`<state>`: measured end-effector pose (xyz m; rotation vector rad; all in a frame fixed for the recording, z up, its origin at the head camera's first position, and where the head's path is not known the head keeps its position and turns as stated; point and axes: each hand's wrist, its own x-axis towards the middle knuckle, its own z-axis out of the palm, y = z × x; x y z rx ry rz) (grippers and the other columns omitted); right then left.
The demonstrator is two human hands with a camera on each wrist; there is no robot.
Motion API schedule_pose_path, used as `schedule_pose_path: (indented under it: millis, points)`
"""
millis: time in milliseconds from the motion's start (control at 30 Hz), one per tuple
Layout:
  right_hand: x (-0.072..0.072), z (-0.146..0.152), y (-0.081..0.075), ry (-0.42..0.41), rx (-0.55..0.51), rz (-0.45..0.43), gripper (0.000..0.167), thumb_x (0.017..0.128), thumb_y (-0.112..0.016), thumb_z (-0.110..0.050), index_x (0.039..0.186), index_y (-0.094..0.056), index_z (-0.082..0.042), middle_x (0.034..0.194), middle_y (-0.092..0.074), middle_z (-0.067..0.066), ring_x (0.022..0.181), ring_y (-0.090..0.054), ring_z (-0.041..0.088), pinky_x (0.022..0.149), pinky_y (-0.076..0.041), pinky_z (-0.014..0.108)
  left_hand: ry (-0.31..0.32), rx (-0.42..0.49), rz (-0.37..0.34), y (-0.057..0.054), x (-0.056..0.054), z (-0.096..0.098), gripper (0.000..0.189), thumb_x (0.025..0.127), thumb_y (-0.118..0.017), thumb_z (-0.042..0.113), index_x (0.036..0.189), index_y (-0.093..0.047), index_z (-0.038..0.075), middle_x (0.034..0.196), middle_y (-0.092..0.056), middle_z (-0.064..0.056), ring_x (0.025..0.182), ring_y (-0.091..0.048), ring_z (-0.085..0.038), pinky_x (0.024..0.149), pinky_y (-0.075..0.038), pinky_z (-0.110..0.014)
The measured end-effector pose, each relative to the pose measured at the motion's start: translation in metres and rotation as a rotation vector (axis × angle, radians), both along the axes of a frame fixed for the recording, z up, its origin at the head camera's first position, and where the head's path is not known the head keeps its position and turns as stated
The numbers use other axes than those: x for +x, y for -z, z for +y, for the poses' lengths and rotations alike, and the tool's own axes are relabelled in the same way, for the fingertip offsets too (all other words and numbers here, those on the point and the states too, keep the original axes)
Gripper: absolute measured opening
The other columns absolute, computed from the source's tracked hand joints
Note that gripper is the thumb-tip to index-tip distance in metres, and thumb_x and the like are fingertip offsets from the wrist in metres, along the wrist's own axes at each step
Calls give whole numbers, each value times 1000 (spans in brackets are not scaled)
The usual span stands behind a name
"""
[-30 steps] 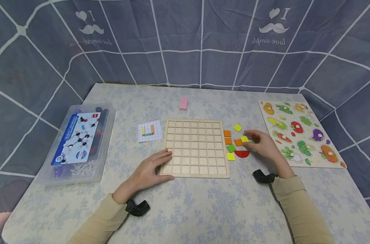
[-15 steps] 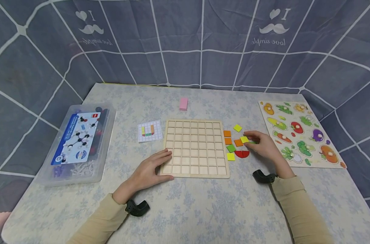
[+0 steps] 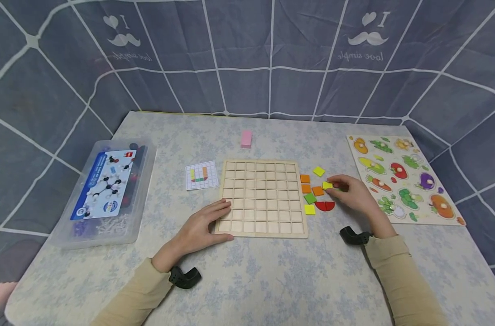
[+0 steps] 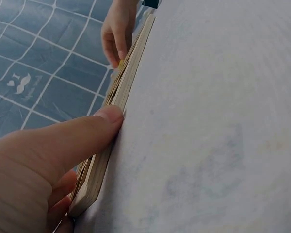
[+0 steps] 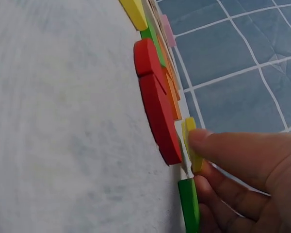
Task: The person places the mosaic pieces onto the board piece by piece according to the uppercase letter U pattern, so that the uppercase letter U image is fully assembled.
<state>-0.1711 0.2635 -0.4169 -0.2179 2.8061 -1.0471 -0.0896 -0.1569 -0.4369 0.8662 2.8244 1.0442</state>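
Note:
The left hand (image 3: 198,225) lies at the near left corner of a wooden grid board (image 3: 261,199). Its fingers rest on the left edge, and in the left wrist view the thumb (image 4: 109,114) presses the near side. Just right of the board, the right hand (image 3: 353,195) pinches a yellow square tile (image 5: 189,131) between thumb and fingers. Beside it are orange tiles (image 3: 318,191), a green tile (image 3: 310,198), two red quarter-round pieces (image 3: 324,206) and other yellow tiles (image 3: 309,209). In the right wrist view a second green tile (image 5: 188,206) sits below the fingers.
A pattern card (image 3: 201,175) lies left of the board. Behind stands a pink block (image 3: 246,139). A clear plastic case (image 3: 108,192) is at the left, a vegetable puzzle board (image 3: 406,181) at the right. A tile-patterned curtain (image 3: 247,59) hangs around the table.
The yellow tile under the right fingers has shifted slightly clear of the orange tile, and the green bit beside it is now hidden in the head view. The left hand stays put.

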Motion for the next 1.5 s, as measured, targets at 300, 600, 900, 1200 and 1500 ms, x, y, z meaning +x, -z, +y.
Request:
schedule_pose_path:
  millis: [300, 600, 900, 1200, 1500]
  points:
    - [-9, -19, -15, -68, -15, -9, 41, 88, -68, -27, 119, -61, -2, 102, -61, 14, 91, -56, 27, 74, -49, 38, 7, -13, -4, -1, 0, -1, 76, 74, -78, 42, 134, -52, 2, 143, -43, -7, 135, -34, -23, 108, -32, -43]
    - [-37, -85, -33, -187, -139, -20, 41, 89, -67, -25, 124, -59, -4, 117, -59, 13, 99, -56, 27, 84, -49, 42, 18, -14, 4, 0, -1, -2, 76, 75, -77, 43, 134, -51, 2, 143, -44, -8, 135, -34, -23, 108, -32, -43]
    - [-59, -150, -31, -272, -239, -32, 42, 88, -68, -22, 125, -59, -3, 120, -59, 12, 102, -57, 26, 86, -48, 40, 35, -4, -13, 1, -3, 0, 76, 77, -76, 43, 136, -49, 3, 143, -43, -9, 135, -34, -23, 107, -33, -42]
    - [-64, -192, -16, -226, -278, -95, 40, 87, -70, -23, 123, -62, -7, 119, -61, 7, 103, -57, 23, 83, -49, 38, 33, -10, -20, 0, -4, -1, 76, 76, -76, 43, 136, -50, 3, 143, -43, -9, 135, -34, -22, 108, -32, -41]
    - [-61, -209, -5, -180, -217, -88, 38, 82, -74, -22, 117, -65, -9, 107, -64, 7, 96, -59, 21, 80, -50, 34, 38, -8, -10, -1, -3, -2, 76, 77, -76, 43, 136, -50, 2, 143, -43, -10, 135, -34, -21, 108, -32, -41]
